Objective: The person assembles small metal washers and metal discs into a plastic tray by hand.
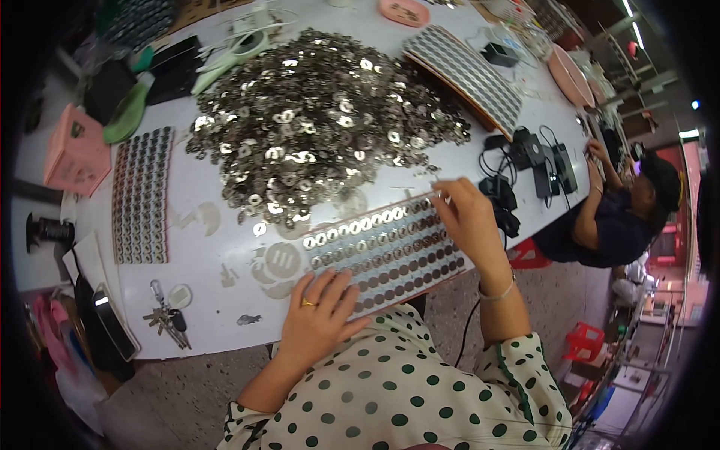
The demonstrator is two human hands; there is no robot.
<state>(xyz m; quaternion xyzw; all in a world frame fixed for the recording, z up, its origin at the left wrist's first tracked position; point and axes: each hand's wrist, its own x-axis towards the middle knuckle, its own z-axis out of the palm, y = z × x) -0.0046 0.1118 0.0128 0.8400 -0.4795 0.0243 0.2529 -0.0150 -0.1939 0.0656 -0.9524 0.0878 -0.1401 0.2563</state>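
Observation:
In front of me a flat rectangular board (386, 253) lies at the table's near edge, set with rows of small round metal discs. My left hand (321, 313) rests on its near left corner, fingers stretched out. Over the board's far right corner, my right hand (466, 214) has thumb and fingertips drawn together in a pinch. Whatever sits between those fingertips is too small to make out. Beyond the board spreads a large heap of shiny metal discs (300, 127), several with holes.
Another disc-filled board (142, 199) lies at left, and a stack of boards (472, 75) at back right. Black adapters with cables (529, 157) are beside my right hand. Keys (169, 319) lie near left. A pink box (77, 150) stands far left. Another person (622, 210) works at right.

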